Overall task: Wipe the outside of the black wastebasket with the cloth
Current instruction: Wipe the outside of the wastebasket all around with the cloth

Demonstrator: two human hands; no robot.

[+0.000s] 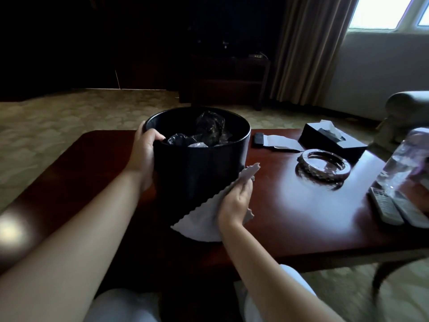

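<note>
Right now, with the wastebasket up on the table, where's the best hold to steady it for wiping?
Grip the rim of the black wastebasket from its left side, as the left hand does now: thumb hooked over the open rim, palm against the outer wall. The round wall looks smooth with no handle, so the rim is likely the surest purchase, and it leaves the near wall free for the right hand pressing the cloth.

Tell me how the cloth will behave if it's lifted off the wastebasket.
The cloth is probably floppy: it drapes along the wastebasket wall and sags onto the table. Likely light, since the right hand pins it with flat fingers. Unlikely to slip once pinched.
</note>
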